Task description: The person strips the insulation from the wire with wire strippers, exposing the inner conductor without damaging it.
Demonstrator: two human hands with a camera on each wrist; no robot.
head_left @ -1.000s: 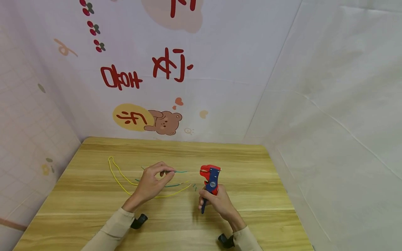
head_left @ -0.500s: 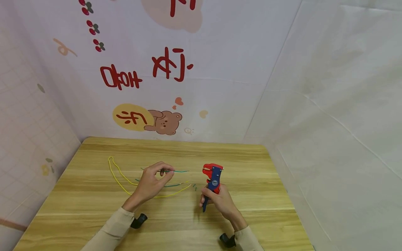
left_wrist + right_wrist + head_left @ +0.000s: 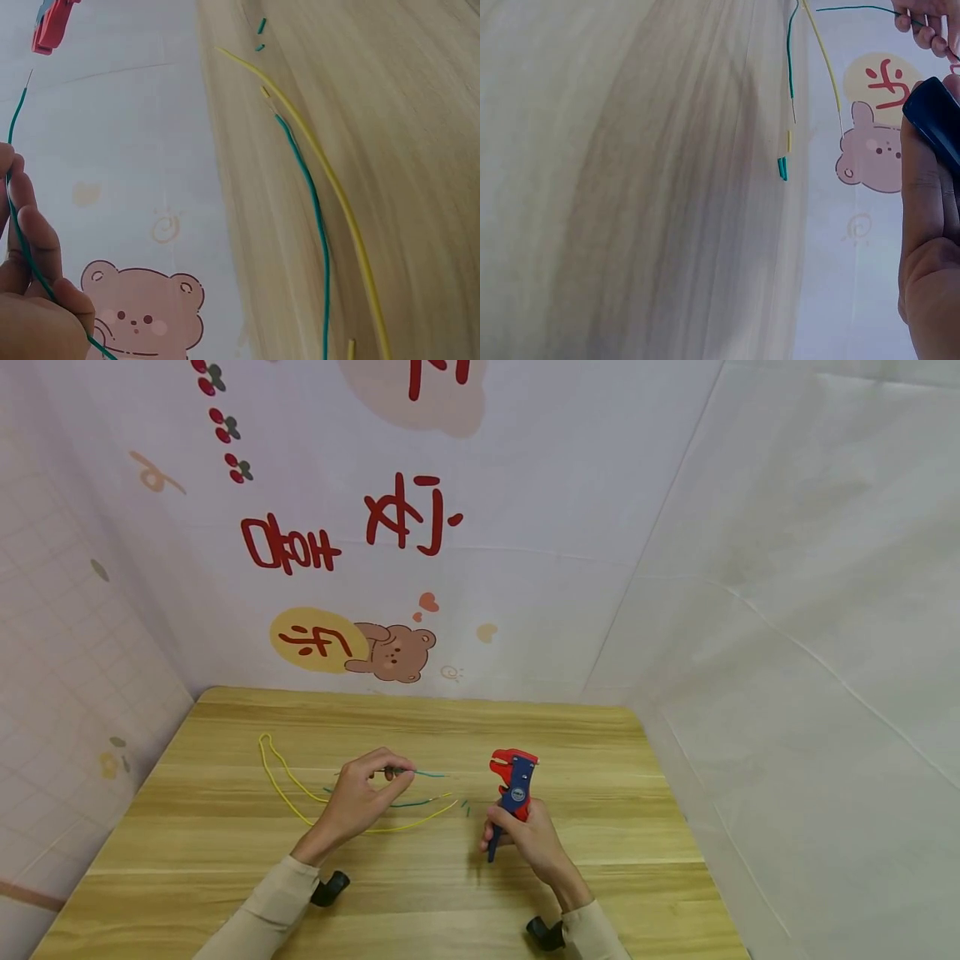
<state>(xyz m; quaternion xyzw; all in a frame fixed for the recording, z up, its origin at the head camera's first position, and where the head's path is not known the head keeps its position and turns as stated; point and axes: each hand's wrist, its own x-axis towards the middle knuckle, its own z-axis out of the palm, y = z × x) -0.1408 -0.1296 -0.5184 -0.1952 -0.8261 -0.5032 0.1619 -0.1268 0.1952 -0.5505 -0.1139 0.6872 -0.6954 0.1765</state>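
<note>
My left hand (image 3: 360, 797) pinches a thin green wire (image 3: 429, 773) between thumb and fingers, above the table. Bare metal shows at that wire's tip in the left wrist view, where the wire (image 3: 16, 116) also runs back through the palm. My right hand (image 3: 531, 843) grips a red and blue wire stripper (image 3: 517, 781) by its handles, head upward. A gap separates the stripper's red head from the wire's tip. In the right wrist view only a dark handle (image 3: 934, 120) of the tool shows, against the fingers.
A second green wire (image 3: 412, 804) with a bare end lies on the wooden table (image 3: 600, 860), beside a looped yellow wire (image 3: 273, 777). Small green offcuts (image 3: 782, 169) and a yellow offcut (image 3: 789, 141) lie near the wire ends. A printed wall cloth (image 3: 540, 568) stands behind.
My right hand has shifted a little to the right with the wire stripper, widening the gap to the green wire. My left hand stays nearly in place; the wire's free end dips slightly.
</note>
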